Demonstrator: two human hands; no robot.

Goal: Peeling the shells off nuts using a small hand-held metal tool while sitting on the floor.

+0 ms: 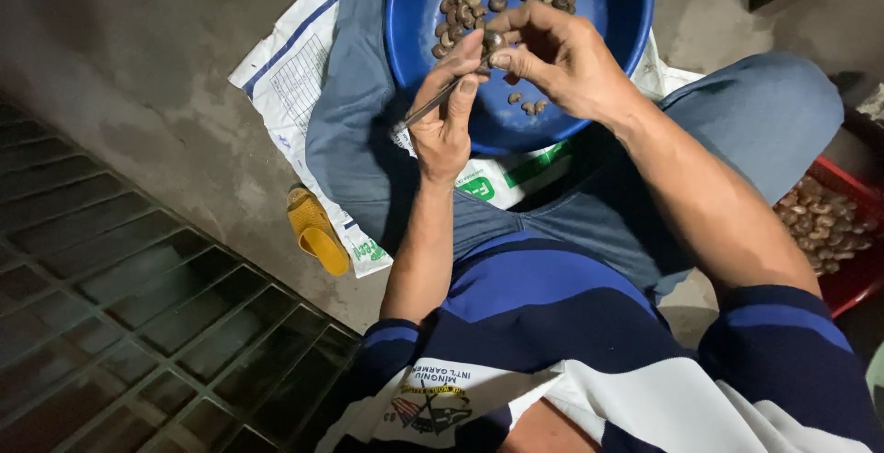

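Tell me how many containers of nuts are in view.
2: a blue bowl on the lap under both hands, and a red tray at the right edge, partly cut off. Others may be out of view.

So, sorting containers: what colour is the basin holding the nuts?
Blue basin, seen in the head view.

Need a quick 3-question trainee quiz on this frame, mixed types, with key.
1. True or false: the left hand holds a thin metal tool.
2. What does the right hand pinch at its fingertips? A) a nut B) a sandal C) a coin
3. Fill in: the blue basin of nuts rests on the person's ____.

Key: 1 true; 2 A; 3 lap. The red crate of nuts sits at the person's right, and a yellow sandal lies on the floor at the left.
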